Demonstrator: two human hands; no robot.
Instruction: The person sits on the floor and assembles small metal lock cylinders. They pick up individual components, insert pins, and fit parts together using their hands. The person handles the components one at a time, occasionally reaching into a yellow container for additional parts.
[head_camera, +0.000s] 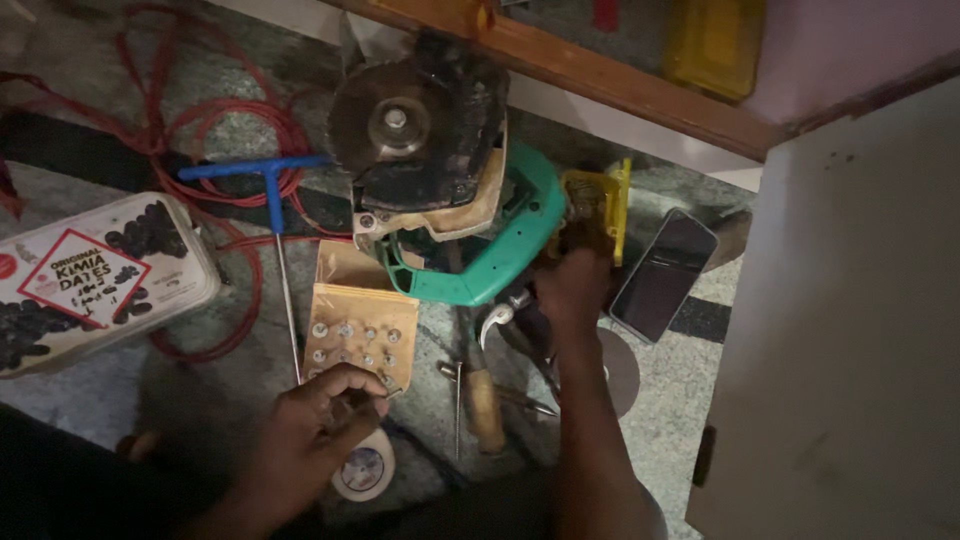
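A circular saw (430, 150) with a green handle, grimy black guard and one round toothed blade lies on the stone floor. The right hand (575, 285) is clenched around its handle end, just beside a yellow part (600, 205). Below the saw, the left hand (320, 420) pinches something small beside one cardboard box (360, 325) of roughly ten screws. Left of the saw lies one blue T-handled wrench (272, 200), and farther left one white rounded tub (95, 280) with a red diamond label. One dark phone (665, 270) lies to the right.

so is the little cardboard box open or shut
Open: the cardboard box has its flap folded back, and rows of screws show inside by the left hand.
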